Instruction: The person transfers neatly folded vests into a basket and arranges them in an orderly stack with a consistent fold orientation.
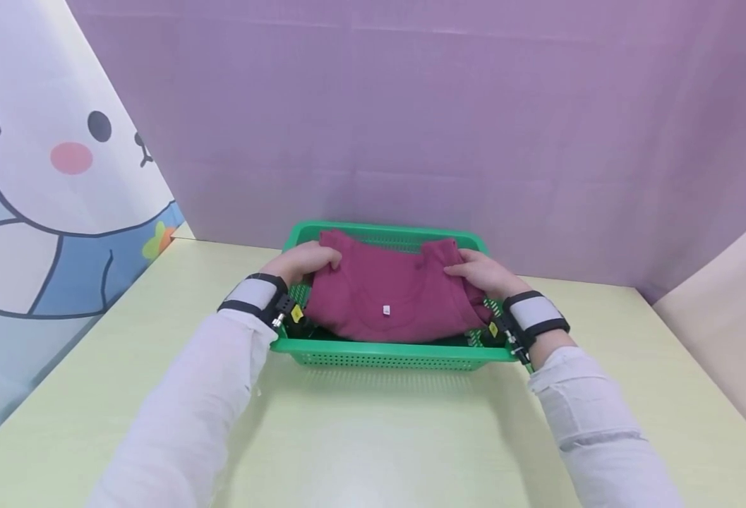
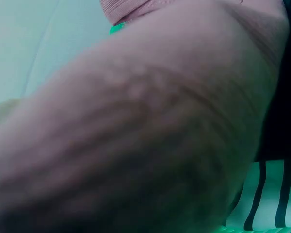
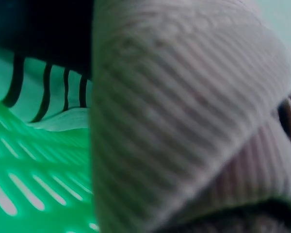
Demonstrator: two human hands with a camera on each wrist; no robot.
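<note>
A folded maroon sweater point(image 1: 392, 286) with a small white label lies in the green plastic basket point(image 1: 385, 357), its upper part raised toward the back rim. At its upper left corner my left hand point(image 1: 305, 259) pinches the cloth between thumb and fingers. My right hand point(image 1: 485, 274) grips the upper right corner the same way. Blurred sweater fabric point(image 2: 150, 107) fills most of the left wrist view. Ribbed sweater knit point(image 3: 184, 107) covers much of the right wrist view. Neither wrist view shows the fingers.
Black-striped light cloth point(image 3: 34, 90) and something dark point(image 3: 43, 29) lie under or beside the sweater within the basket. The basket stands on a pale yellow-green table point(image 1: 373, 437), close to a purple curtain-like backdrop point(image 1: 398, 127). A cartoon-printed sheet point(image 1: 42, 183) hangs at left.
</note>
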